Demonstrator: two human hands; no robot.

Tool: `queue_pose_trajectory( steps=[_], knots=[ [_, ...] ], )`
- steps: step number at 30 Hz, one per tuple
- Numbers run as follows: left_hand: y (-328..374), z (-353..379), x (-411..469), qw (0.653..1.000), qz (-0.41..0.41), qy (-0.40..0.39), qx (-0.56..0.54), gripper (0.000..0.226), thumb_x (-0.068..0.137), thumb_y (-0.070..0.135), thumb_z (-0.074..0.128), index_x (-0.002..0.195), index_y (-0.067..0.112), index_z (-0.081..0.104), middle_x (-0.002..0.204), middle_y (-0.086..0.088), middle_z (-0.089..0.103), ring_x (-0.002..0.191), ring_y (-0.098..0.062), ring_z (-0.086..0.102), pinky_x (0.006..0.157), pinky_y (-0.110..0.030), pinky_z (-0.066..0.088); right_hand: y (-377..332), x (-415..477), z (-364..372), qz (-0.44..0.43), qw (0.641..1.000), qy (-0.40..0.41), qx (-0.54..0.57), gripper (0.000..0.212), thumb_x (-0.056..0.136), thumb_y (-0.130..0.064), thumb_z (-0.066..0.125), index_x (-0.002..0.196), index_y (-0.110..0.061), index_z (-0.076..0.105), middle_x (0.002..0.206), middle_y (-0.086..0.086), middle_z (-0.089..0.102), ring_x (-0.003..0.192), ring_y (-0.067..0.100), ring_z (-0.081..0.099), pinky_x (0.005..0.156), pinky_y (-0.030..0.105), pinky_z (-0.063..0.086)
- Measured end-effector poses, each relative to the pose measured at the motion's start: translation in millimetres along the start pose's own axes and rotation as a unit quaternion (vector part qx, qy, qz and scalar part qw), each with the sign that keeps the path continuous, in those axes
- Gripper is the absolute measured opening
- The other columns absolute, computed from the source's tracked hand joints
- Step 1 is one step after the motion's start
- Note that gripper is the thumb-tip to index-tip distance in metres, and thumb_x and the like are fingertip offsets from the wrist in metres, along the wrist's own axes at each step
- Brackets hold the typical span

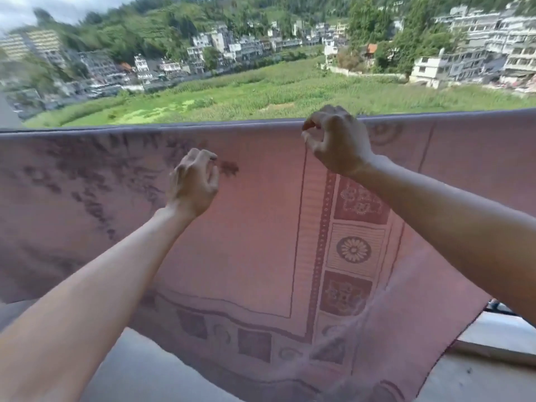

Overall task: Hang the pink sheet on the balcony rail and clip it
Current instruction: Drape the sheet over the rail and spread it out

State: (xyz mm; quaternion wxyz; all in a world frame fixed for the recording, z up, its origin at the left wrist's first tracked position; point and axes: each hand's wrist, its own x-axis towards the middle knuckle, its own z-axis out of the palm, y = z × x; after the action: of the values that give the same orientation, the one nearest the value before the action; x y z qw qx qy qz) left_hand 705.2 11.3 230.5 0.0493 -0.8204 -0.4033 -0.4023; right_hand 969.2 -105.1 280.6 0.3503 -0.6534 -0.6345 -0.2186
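The pink sheet [261,216], patterned with dark red squares and flowers, hangs draped over the balcony rail, which it hides along its top fold [203,126]. The sheet's lower right corner trails down to the ledge. My left hand [193,181] hovers in front of the sheet's middle with fingers loosely curled and nothing in it. My right hand [338,140] is up at the top fold, thumb and forefinger curved toward each other. Whether they pinch the cloth is unclear. No clip is visible.
A pale concrete ledge [493,332] runs below the sheet at the right, and a grey wall top [145,369] lies under it at the lower left. Beyond the rail are a green field and hillside buildings far below.
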Motion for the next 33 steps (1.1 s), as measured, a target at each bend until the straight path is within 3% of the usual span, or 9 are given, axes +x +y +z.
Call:
queue_pose_trajectory(
  steps=[4, 8, 14, 24, 33],
  knots=[
    [-105.1, -54.8, -34.5, 0.992, -0.101, -0.017, 0.08, 0.023, 0.089, 0.022, 0.053, 0.109, 0.016, 0.063, 0.109, -0.007, 0.061, 0.095, -0.033, 0.062, 0.081, -0.042, 0.051, -78.3, 13.8, 64.4, -0.029, 0.997, -0.041, 0.064, 0.022, 0.09, -0.033, 0.059, 0.106, -0.021, 0.069, 0.109, 0.001, 0.065, 0.103, 0.022, 0.058, 0.079, 0.036, 0.048],
    [-186.4, -95.2, -68.9, 0.967, -0.203, -0.034, 0.152, 0.022, 0.089, 0.021, 0.054, 0.108, 0.015, 0.064, 0.11, -0.011, 0.061, 0.098, -0.037, 0.06, 0.081, -0.042, 0.048, -138.2, 22.9, 123.5, -0.072, 0.989, -0.098, 0.08, 0.023, 0.09, -0.036, 0.059, 0.106, -0.024, 0.07, 0.111, 0.0, 0.062, 0.109, 0.022, 0.054, 0.079, 0.036, 0.045],
    [-258.0, -115.9, -112.3, 0.928, -0.313, -0.055, 0.196, 0.025, 0.088, 0.024, 0.055, 0.11, 0.015, 0.063, 0.114, -0.012, 0.062, 0.102, -0.036, 0.059, 0.083, -0.04, 0.048, -183.5, 37.7, 194.5, -0.113, 0.979, -0.147, 0.087, 0.023, 0.09, -0.037, 0.059, 0.106, -0.024, 0.07, 0.112, 0.001, 0.062, 0.11, 0.022, 0.054, 0.081, 0.036, 0.046],
    [-342.7, -109.1, -116.1, 0.884, -0.393, -0.07, 0.242, 0.029, 0.09, 0.028, 0.053, 0.115, 0.016, 0.062, 0.118, -0.01, 0.061, 0.107, -0.034, 0.059, 0.086, -0.039, 0.048, -259.1, 117.2, 316.9, -0.213, 0.957, -0.159, 0.113, 0.025, 0.089, -0.035, 0.057, 0.109, -0.026, 0.069, 0.116, 0.002, 0.062, 0.111, 0.024, 0.053, 0.079, 0.036, 0.047],
    [-456.4, -172.6, -83.4, 0.854, -0.437, -0.049, 0.279, 0.032, 0.092, 0.031, 0.053, 0.12, 0.017, 0.06, 0.122, -0.008, 0.059, 0.11, -0.032, 0.059, 0.086, -0.037, 0.047, -407.1, 213.4, 406.3, -0.284, 0.931, -0.168, 0.154, 0.025, 0.091, -0.036, 0.056, 0.111, -0.027, 0.067, 0.12, 0.0, 0.06, 0.115, 0.022, 0.049, 0.078, 0.036, 0.045]
  ],
)
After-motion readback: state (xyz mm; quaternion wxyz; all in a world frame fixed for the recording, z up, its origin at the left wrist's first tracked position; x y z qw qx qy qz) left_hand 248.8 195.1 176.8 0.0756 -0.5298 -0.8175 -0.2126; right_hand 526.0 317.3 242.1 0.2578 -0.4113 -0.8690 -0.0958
